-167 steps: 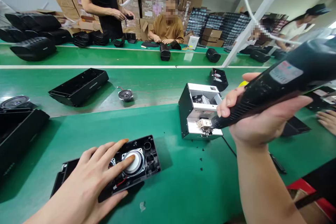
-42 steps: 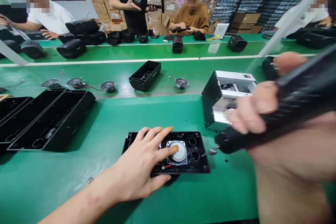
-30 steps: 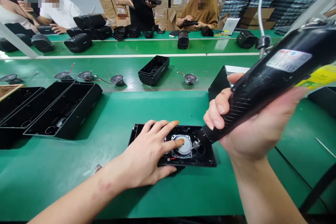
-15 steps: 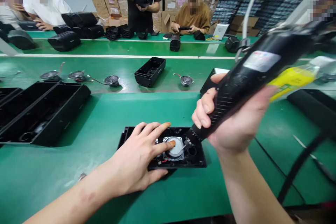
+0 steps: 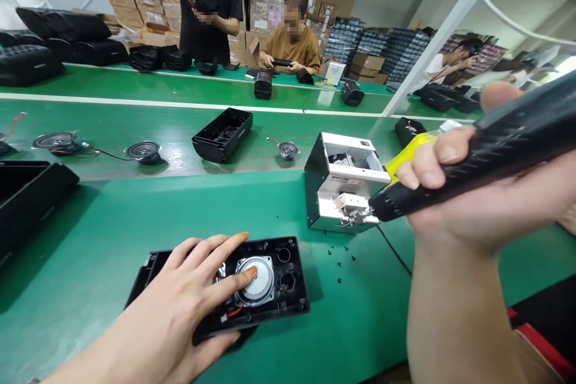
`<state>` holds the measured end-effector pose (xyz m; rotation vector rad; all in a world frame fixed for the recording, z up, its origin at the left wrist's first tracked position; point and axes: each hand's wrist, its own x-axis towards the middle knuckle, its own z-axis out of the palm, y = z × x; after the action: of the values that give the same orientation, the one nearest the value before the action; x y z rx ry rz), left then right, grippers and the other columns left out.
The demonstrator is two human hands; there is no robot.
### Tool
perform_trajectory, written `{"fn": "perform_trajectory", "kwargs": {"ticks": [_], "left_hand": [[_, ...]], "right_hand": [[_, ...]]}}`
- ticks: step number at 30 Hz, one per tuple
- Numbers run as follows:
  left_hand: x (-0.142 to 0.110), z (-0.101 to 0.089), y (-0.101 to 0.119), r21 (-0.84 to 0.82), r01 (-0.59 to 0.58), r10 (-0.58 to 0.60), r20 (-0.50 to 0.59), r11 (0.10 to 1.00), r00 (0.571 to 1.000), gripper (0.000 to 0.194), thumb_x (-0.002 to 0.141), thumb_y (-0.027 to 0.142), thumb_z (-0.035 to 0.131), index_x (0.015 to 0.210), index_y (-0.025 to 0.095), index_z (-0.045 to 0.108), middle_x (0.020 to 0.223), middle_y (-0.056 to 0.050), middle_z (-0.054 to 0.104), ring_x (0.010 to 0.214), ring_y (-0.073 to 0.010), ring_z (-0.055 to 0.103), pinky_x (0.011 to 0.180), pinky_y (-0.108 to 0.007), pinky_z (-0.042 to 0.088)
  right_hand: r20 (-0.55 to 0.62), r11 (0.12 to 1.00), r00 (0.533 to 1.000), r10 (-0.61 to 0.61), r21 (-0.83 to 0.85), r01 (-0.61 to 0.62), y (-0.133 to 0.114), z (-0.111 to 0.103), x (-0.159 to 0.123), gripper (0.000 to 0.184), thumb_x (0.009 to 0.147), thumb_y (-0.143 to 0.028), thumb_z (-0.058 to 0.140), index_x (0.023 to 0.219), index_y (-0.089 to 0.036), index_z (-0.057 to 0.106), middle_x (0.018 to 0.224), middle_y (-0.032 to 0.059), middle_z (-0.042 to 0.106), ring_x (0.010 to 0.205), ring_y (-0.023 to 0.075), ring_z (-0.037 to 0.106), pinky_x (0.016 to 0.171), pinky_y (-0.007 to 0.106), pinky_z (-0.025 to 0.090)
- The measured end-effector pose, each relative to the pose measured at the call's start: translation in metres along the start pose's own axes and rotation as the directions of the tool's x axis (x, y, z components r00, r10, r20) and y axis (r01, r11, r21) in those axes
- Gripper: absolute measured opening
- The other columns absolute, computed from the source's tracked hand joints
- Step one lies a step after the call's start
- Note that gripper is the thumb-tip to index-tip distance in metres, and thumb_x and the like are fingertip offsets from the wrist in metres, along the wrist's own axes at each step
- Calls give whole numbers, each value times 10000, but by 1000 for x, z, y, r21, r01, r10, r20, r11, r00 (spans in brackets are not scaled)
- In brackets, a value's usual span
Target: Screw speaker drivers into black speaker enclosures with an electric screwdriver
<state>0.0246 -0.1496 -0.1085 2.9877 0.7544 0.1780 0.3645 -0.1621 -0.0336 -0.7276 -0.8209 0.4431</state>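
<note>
the right hand (image 5: pixel 477 219) has its fingers closed around the thick black driver (image 5: pixel 504 141), and the long axis of this tool goes slanting down from upper right to the left. its metal tip (image 5: pixel 364 214) is at the front of the silver-and-black machine (image 5: pixel 355 175); if it touches there, i cannot tell. the black panel (image 5: pixel 294 306) lies on the green mat (image 5: pixel 373 318) to the left of this tip and nearer to the person – so between tool and panel there is a sideways gap, and in it some small dark pieces (image 5: pixel 339 281) are scattered.

the panel has its open inner side up. its long axis runs mostly from left to right, with the right end turned a little away from the person. the left hand (image 5: pixel 180 300) is the nearer one, already on the panel: its fingers are spread apart, not wrapped, the thumb is at the near edge, and one fingertip rests on the round speaker back (image 5: pixel 261 279). i judge that this relation matters most – the bare right end of the panel faces the tool side, while the left hand covers the other end.
</note>
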Motion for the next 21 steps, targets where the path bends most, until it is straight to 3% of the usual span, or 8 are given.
{"fn": "perform_trajectory", "kwargs": {"ticks": [4, 7, 10, 13, 16, 17, 19, 21], "left_hand": [[7, -9, 9, -132, 55, -60, -35, 990, 998, 660, 881, 476, 708, 1505, 393, 507, 1703, -36, 308, 1479, -433, 404, 1049, -606, 512], [31, -27, 38, -377, 157, -234, -169, 913, 957, 528, 928, 443, 673, 1440, 382, 560, 1587, -33, 505, 1405, -348, 518, 1087, -502, 511], [66, -41, 72, -707, 261, -396, -29, 657, 918, 474, 864, 450, 762, 1299, 291, 663, 1248, -43, 739, 1082, -257, 698, 859, -313, 571], [91, -45, 90, -868, 381, -337, 272, 319, 901, 145, 899, 375, 706, 940, 241, 740, 781, 29, 686, 716, -140, 599, 648, -230, 464], [96, -41, 93, -871, 489, -253, 485, -49, 837, 200, 881, 374, 690, 827, 182, 674, 672, 28, 610, 624, -114, 510, 589, -225, 407], [95, -39, 94, -862, 498, -233, 506, -98, 830, 200, 889, 367, 672, 827, 177, 659, 675, 20, 620, 618, -114, 512, 583, -226, 404], [88, -35, 94, -892, 450, -266, 425, 37, 865, 191, 938, 332, 601, 819, 186, 636, 673, 24, 617, 605, -106, 505, 579, -226, 378], [80, -32, 97, -880, 335, -317, 229, 337, 920, 250, 986, 274, 514, 756, 198, 574, 646, 48, 549, 576, -87, 444, 559, -235, 313]], "right_hand": [[-166, 987, 973, 158, 52, -152, -4, 1, 5, 565, 906, -767, 500, 957, -237, 687, 600, -40, 445, 411, 97, 460, 363, 185, 282], [-165, 973, 960, 226, 87, -214, -4, 16, -6, 525, 899, -745, 535, 962, -242, 669, 603, -44, 419, 417, 99, 444, 368, 189, 285], [-147, 963, 955, 258, 115, -243, -6, 28, -21, 479, 900, -711, 564, 984, -248, 653, 601, -55, 393, 402, 93, 396, 359, 197, 267], [-112, 955, 952, 285, 121, -272, -11, 33, -34, 473, 847, -686, 644, 1010, -242, 625, 594, -77, 376, 372, 83, 315, 327, 208, 240], [-69, 946, 947, 314, 105, -306, -13, 36, -41, 634, 673, -675, 791, 1037, -208, 567, 576, -121, 370, 343, 68, 220, 273, 217, 212], [-56, 945, 947, 316, 105, -309, -13, 37, -43, 684, 625, -674, 819, 1040, -202, 550, 568, -134, 369, 338, 65, 206, 262, 216, 212], [-44, 945, 949, 312, 121, -305, -11, 39, -45, 694, 631, -692, 811, 1034, -200, 534, 552, -143, 372, 335, 64, 216, 263, 202, 237], [-60, 933, 941, 333, 163, -320, -10, 41, -47, 598, 804, -749, 650, 1013, -199, 549, 540, -127, 365, 334, 68, 245, 278, 189, 255]]}}
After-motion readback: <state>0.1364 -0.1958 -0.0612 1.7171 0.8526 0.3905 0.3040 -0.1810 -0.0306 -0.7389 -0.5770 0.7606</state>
